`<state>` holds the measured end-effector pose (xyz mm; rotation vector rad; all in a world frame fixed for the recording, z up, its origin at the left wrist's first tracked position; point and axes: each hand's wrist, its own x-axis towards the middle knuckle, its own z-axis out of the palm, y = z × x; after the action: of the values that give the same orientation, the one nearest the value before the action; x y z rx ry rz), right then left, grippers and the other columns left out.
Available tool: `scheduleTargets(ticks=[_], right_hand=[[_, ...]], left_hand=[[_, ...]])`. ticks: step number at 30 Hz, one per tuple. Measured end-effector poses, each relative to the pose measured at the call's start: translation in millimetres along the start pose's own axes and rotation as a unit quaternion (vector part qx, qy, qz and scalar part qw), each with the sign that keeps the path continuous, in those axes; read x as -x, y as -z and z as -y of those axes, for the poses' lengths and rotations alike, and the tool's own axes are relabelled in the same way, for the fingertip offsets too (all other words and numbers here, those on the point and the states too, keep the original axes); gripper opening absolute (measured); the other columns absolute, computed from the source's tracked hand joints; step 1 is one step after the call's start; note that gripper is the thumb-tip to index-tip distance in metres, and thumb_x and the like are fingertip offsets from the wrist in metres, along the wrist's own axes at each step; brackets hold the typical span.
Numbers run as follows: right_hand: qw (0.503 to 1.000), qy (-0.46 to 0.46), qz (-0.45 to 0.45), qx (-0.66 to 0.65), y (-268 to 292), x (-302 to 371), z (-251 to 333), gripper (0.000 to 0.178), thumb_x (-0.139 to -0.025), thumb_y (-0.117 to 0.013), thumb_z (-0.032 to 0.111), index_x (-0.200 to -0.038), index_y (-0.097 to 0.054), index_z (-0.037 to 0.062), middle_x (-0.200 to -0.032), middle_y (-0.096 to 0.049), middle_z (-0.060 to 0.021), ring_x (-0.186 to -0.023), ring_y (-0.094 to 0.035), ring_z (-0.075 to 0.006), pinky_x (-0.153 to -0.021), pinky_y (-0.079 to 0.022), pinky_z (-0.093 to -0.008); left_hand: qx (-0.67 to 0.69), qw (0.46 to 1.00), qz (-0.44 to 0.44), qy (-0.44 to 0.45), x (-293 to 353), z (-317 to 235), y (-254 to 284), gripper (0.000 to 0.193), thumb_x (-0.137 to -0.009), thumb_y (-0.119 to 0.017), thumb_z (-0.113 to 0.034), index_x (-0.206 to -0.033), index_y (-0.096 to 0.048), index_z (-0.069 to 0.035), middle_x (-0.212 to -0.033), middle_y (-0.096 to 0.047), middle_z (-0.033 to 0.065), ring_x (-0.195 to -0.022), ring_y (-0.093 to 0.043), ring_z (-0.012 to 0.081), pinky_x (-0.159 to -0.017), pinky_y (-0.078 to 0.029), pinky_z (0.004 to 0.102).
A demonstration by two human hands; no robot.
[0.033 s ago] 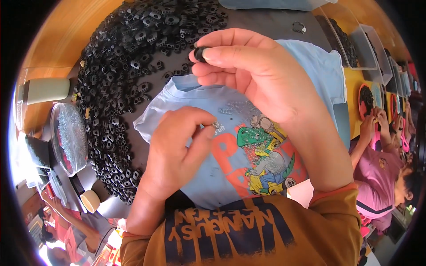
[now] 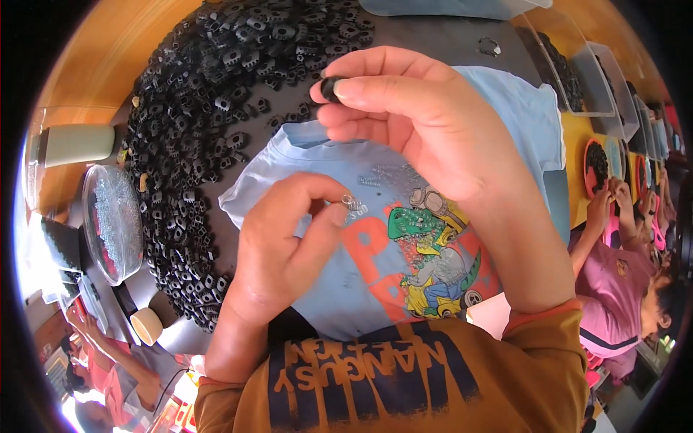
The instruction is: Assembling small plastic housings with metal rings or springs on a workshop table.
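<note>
Between the thumb and fingertips of my right hand (image 2: 440, 123) is a small black plastic clip piece (image 2: 330, 89), raised above the cloth. My left hand (image 2: 278, 242), lower and to the left, pinches a tiny metal spring (image 2: 349, 202) at its fingertips. The two hands are apart. Under them lies a light-blue T-shirt (image 2: 289, 155) with a dinosaur print, and several loose springs (image 2: 372, 178) are scattered on it. A big heap of black toothed clip pieces (image 2: 216, 79) curves around the shirt's far and left sides.
A round clear dish of springs (image 2: 115, 224) stands at the left, near a pale green cylinder (image 2: 79, 144) and a cream cup (image 2: 146, 327). Clear bins (image 2: 603, 90) stand far right. Other people (image 2: 613, 281) sit at both sides. A dark ring-like item (image 2: 489, 47) lies beyond the shirt.
My right hand and the clip piece have shifted very slightly to the right. A little more of the spring shows at my left fingertips.
</note>
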<state>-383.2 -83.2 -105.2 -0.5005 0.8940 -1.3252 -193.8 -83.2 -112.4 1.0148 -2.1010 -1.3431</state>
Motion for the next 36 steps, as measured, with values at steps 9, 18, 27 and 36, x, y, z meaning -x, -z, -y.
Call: scheduleTargets(ticks=[9,18,27,36], right_hand=[[0.953,-0.033,0.129,0.271,-17,20,9,0.017,-0.087,-0.053,0.01,-0.099,-0.063,0.0007,-0.073,-0.055,0.0023,-0.065,-0.045,-0.0026,-0.056,-0.035,-0.0172],[0.889,0.156,0.122,0.413,-24,24,-9,0.012,-0.079,-0.064,0.003,-0.09,-0.063,-0.0003,-0.068,-0.055,-0.0014,-0.058,-0.046,-0.0081,-0.051,-0.035,-0.0224],[0.838,0.248,0.111,0.473,-20,23,-11,0.008,-0.073,-0.066,0.0,-0.076,-0.059,0.0024,-0.065,-0.054,-0.0028,-0.056,-0.051,-0.0106,-0.047,-0.038,-0.0242],[0.834,0.174,0.172,0.495,-6,19,4,0.009,-0.072,-0.067,0.001,-0.075,-0.058,0.0026,-0.069,-0.056,-0.0019,-0.058,-0.051,-0.0093,-0.049,-0.039,-0.0236]], left_hand=[[0.366,0.927,-0.078,0.022,-1,2,27,0.011,-0.089,-0.053,-0.009,-0.094,-0.053,0.001,-0.085,-0.061,0.0072,-0.059,-0.047,0.0053,-0.058,-0.04,0.0194],[0.282,0.95,-0.13,0.027,5,-3,19,0.008,-0.088,-0.054,-0.003,-0.096,-0.053,-0.001,-0.083,-0.058,0.0024,-0.066,-0.048,0.0039,-0.06,-0.039,0.0177],[0.097,0.986,-0.127,-0.052,6,-3,20,0.016,-0.083,-0.057,0.004,-0.098,-0.062,0.001,-0.085,-0.059,0.0044,-0.076,-0.054,0.0064,-0.067,-0.043,0.0186],[0.307,0.94,0.014,0.149,2,-5,32,0.01,-0.085,-0.059,-0.005,-0.092,-0.059,0.002,-0.077,-0.058,0.0009,-0.066,-0.051,0.0046,-0.057,-0.039,0.0176]])
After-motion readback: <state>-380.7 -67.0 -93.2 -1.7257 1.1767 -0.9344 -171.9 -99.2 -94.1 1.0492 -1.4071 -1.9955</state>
